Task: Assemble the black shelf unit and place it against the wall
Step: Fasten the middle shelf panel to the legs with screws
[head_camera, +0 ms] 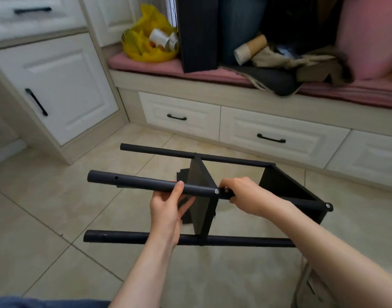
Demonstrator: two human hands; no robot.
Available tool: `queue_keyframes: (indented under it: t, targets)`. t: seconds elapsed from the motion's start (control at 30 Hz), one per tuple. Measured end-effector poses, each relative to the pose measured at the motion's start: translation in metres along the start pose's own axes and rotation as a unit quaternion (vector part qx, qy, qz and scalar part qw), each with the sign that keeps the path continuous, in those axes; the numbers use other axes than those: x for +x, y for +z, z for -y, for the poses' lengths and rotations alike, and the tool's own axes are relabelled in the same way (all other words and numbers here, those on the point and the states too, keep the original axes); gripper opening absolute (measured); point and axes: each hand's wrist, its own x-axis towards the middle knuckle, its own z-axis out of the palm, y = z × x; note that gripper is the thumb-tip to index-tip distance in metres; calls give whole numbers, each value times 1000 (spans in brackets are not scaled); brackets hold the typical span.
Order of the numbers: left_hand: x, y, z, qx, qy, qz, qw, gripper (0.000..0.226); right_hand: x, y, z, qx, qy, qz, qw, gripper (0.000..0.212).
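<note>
— Left hand [168,210], what is it doing?
— It grips the top pole [135,182] of the shelf unit [235,240], with the thumb laid over the pole and the fingers curled underneath.
— And the right hand [241,194]?
— Its fingers are curled round the same pole, just right of a silver screw [216,191] where the middle panel [199,196] meets the pole. Something small and shiny shows at the fingertips, but it cannot be made out.
— Where is the unit?
— It is on its side over the tiled floor [57,207] in front of the person. Its poles run left to right and an end panel [284,185] closes the right side. Whether it rests on the floor cannot be told. It is near the white drawers [270,134] of a bench, apart from them. A pink cushion [159,65] on the bench carries a yellow bag [146,30].
</note>
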Motion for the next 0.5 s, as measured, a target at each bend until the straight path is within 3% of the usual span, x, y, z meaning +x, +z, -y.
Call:
queue_keyframes:
  t: [0.1,0.27,0.5]
  targets:
    - [3,15,-23,45,26,33,998,27,-5,-12,-3,30,3,-24,999,33]
    - [4,36,-63,138,57,85,985,20,-15,-15,1,101,6,-64,993,40]
    - [-15,57,-102,272,104,156,944,24,-29,3,8,233,1,-109,966,41]
